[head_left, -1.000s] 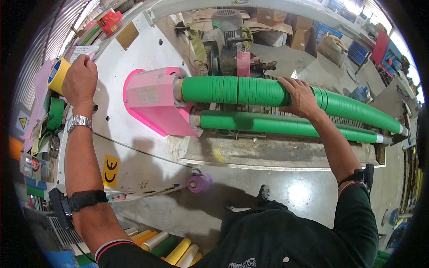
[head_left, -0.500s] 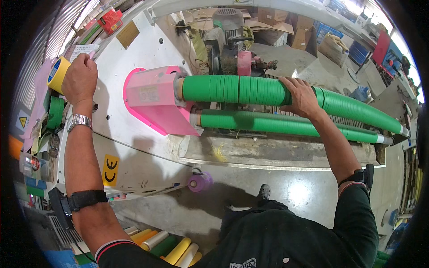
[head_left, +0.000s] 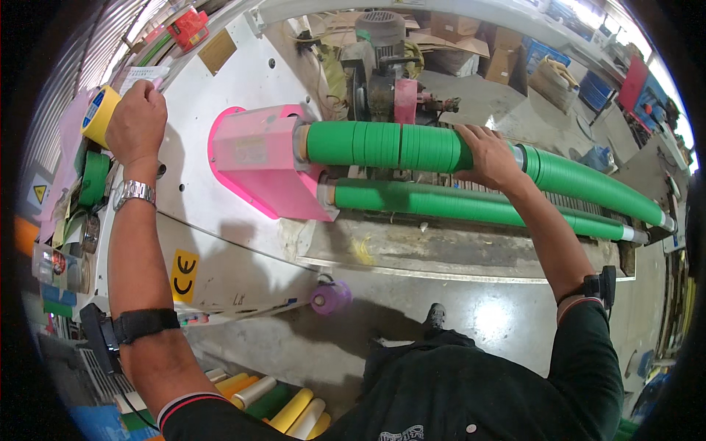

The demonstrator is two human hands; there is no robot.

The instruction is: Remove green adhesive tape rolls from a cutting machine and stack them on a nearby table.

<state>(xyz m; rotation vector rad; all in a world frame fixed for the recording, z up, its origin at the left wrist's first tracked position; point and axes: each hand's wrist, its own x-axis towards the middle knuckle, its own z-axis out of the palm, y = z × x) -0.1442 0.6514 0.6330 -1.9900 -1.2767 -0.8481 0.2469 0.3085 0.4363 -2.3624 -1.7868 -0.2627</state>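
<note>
My right hand wraps over the upper row of green tape rolls, with its fingers across the top. Just right of this hand a narrow pale gap shows the shaft between the rolls. A second, thinner row of green rolls runs below, and both rows extend from a pink housing on the white machine. At the upper left my left hand is closed beside a yellow tape roll. A small pinkish thing shows at its fingers; what it grips is hidden.
A motor stands behind the shafts. Below them runs a metal ledge. A purple roll hangs under the machine's edge, and several coloured rolls lie at lower left. Cardboard boxes stand at the back.
Beside my right hand, the gap in the upper row has widened and bared the shaft as the hand moved slightly left. My left hand stays by the yellow roll; the whole view has shifted slightly.
</note>
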